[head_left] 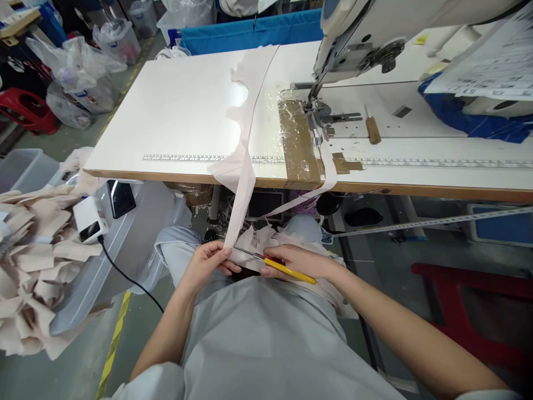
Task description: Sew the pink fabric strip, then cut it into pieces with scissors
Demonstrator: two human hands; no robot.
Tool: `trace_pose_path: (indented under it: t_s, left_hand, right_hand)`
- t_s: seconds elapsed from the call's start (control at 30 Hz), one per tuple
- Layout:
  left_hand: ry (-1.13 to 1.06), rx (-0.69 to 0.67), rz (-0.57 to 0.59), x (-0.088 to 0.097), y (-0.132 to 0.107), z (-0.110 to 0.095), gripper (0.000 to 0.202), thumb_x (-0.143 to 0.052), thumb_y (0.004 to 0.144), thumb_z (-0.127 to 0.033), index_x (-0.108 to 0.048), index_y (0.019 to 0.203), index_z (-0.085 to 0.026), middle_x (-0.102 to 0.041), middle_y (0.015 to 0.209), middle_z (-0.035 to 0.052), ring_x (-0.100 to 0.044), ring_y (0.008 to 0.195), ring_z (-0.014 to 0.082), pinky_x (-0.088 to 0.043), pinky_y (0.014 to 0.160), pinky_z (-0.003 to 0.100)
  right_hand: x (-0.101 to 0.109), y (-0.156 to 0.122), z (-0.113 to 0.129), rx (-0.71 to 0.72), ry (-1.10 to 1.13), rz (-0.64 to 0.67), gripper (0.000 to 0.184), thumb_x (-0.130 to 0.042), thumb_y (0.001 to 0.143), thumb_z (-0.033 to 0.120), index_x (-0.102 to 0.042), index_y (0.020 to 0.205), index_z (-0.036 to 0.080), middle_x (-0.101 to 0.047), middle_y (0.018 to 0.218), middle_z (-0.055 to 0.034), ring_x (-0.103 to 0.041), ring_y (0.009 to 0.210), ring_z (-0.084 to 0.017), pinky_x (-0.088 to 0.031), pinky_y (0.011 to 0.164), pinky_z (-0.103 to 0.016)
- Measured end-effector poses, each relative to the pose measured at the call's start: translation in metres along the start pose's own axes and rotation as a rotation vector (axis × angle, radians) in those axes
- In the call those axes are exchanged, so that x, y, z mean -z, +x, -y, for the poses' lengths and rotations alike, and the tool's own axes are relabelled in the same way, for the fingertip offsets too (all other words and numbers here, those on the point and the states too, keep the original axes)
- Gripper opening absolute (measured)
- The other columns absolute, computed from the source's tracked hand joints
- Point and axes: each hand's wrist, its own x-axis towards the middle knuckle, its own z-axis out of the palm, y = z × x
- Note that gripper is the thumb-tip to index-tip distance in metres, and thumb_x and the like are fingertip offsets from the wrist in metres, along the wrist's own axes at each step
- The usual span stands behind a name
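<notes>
Low over the lap, my left hand [212,259] pinches the lower end of a pale pink fabric strip [242,200]. That strip runs up over the table edge and lies across the white top, with a scalloped left side. My right hand [291,260] is wrapped round yellow-handled scissors [290,271]. Their metal blades point left and meet the fabric close to my left fingertips; whether they are apart or closed I cannot tell. More pale fabric [254,241] bunches on the lap behind the blades. A narrow band [328,166] hangs from the sewing machine's presser area down toward the lap.
The sewing machine [350,50] stands on the white table [166,111], with a wooden-handled awl [372,128] beside it. At left, a clear plastic bin [137,239] and piled fabric pieces [29,266] sit near a white charger [90,219] with a cable. A red stool [478,300] is at right.
</notes>
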Motion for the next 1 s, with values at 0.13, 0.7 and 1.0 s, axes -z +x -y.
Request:
trace_pose_path:
  t_s: [0.13, 0.7, 1.0]
  left_hand:
    - [-0.011, 0.012, -0.008, 0.001, 0.002, 0.001, 0.04, -0.073, 0.071, -0.051, -0.063, 0.081, -0.014, -0.071, 0.065, 0.0064, -0.069, 0.06, 0.02, -0.052, 0.055, 0.024]
    - [-0.003, 0.009, -0.007, 0.003, 0.006, 0.008, 0.036, -0.071, 0.074, -0.049, -0.065, 0.081, -0.014, -0.07, 0.063, 0.0063, -0.069, 0.062, 0.0201, -0.05, 0.054, 0.024]
    - [-0.009, 0.026, 0.015, 0.002, 0.007, 0.006, 0.034, -0.072, 0.073, -0.047, -0.063, 0.075, -0.014, -0.07, 0.062, 0.0066, -0.068, 0.058, 0.0183, -0.049, 0.053, 0.022]
  right_hand:
    - [0.003, 0.005, 0.005, -0.032, -0.108, -0.035, 0.048, -0.046, 0.084, 0.064, -0.038, 0.064, 0.021, -0.04, 0.057, 0.004, -0.035, 0.052, -0.012, -0.025, 0.048, -0.024]
    - [-0.008, 0.005, 0.003, -0.04, -0.432, -0.279, 0.046, -0.047, 0.086, 0.059, -0.041, 0.062, 0.021, -0.05, 0.055, -0.0004, -0.045, 0.05, -0.014, -0.019, 0.049, -0.026]
    - [-0.005, 0.013, 0.008, -0.051, -0.488, -0.245, 0.043, -0.049, 0.086, 0.058, -0.048, 0.066, 0.021, -0.058, 0.062, -0.0028, -0.052, 0.056, -0.017, -0.017, 0.05, -0.027]
